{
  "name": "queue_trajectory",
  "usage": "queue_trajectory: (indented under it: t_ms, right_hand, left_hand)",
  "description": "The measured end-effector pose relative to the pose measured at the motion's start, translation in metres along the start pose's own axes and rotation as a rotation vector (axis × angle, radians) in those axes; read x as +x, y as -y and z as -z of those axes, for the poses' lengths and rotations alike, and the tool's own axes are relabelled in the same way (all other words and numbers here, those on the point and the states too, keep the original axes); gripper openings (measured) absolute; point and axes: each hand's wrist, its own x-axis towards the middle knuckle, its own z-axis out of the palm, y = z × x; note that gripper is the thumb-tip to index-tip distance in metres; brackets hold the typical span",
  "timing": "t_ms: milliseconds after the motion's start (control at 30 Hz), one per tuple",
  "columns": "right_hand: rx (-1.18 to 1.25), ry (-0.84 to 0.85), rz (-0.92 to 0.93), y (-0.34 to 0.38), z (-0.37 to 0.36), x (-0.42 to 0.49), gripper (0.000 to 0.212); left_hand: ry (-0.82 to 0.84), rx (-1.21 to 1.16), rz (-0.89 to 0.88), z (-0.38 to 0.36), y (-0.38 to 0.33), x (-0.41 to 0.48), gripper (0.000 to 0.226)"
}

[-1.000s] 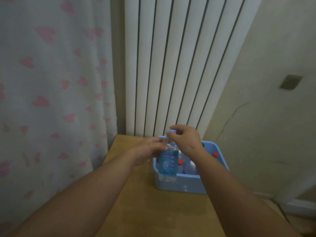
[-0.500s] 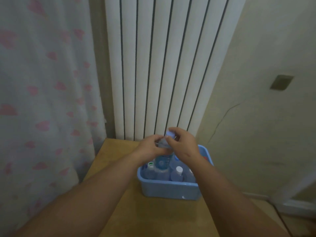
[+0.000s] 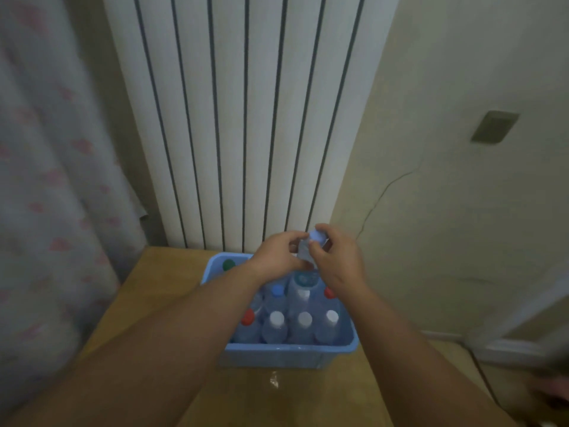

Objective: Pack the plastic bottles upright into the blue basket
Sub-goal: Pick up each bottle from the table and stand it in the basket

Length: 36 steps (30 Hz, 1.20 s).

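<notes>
A blue basket [image 3: 289, 354] sits on the wooden table [image 3: 172, 291] against the radiator. Several plastic bottles stand upright inside it, with white [image 3: 276, 318], red [image 3: 248, 317], blue [image 3: 277, 290] and green [image 3: 228, 264] caps. A clear bottle with a blue label [image 3: 303, 285] and a pale blue cap stands upright in the basket's middle, taller than the rest. My left hand [image 3: 275, 255] grips its neck from the left. My right hand [image 3: 334, 257] holds its top from the right, fingers around the cap.
A white ribbed radiator [image 3: 246, 118] rises behind the basket. A curtain with pink hearts [image 3: 52, 195] hangs at the left. A cream wall with a crack and a switch plate [image 3: 494, 127] lies to the right. A shiny scrap [image 3: 273, 380] lies on the table before the basket.
The blue-labelled bottle went from outside the basket's left front corner down into its middle, both hands staying on it. The camera tilted down and closer.
</notes>
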Motion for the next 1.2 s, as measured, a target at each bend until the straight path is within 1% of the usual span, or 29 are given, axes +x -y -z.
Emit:
queue_trajectory:
  t_ms: [300,400,567,767,900,1100,1133,1200]
  right_hand:
    - [-0.031,0.018,-0.042,-0.061,0.01,0.058,0.045]
    - [-0.027,0.032,-0.055,-0.079,0.006,0.071,0.045]
    - [-0.027,0.077,-0.077,-0.107,-0.001,0.084,0.044]
    - [-0.036,0.165,-0.127,-0.136,-0.014,0.088,0.044]
    - [-0.024,0.219,-0.142,-0.148,-0.025,0.088,0.042]
    - [-0.078,0.32,-0.183,-0.165,-0.038,0.093,0.041]
    - [-0.096,0.345,-0.191,-0.167,-0.04,0.095,0.044]
    - [-0.132,0.404,-0.224,-0.17,-0.042,0.097,0.058]
  left_hand:
    - [0.025,0.03,0.02,-0.048,0.004,0.074,0.071]
    - [0.024,0.037,0.043,-0.061,0.009,0.09,0.065]
    - [0.04,0.13,0.078,-0.078,0.025,0.112,0.066]
    - [0.08,0.329,0.111,-0.089,0.043,0.119,0.063]
    - [0.182,0.531,0.131,-0.092,0.048,0.128,0.052]
    - [0.273,0.7,0.187,-0.1,0.061,0.138,0.044]
    - [0.286,0.744,0.187,-0.1,0.063,0.139,0.044]
    - [0.316,0.822,0.189,-0.102,0.065,0.142,0.047]
